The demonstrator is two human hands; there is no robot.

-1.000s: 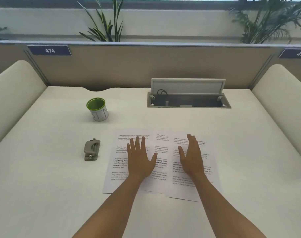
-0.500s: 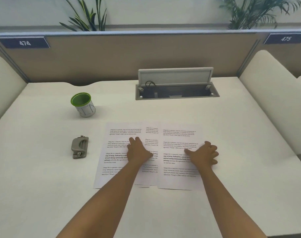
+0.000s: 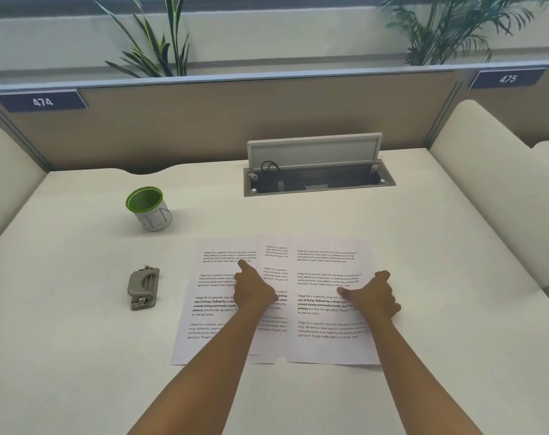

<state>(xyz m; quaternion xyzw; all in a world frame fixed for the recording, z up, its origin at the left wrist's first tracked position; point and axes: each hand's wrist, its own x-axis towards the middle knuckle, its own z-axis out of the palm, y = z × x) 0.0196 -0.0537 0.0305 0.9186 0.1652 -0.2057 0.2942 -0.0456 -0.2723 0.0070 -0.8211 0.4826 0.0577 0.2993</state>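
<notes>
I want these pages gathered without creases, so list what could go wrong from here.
1. The three sheets overlap loosely. Sliding them together under the left hand and right hand could buckle the middle sheet; the bottom edges are uneven.
2. The left hand presses the left sheet mainly with one fingertip, so that sheet may pivot and skew.
3. A sheet pushed left might catch on the hole punch.
</notes>
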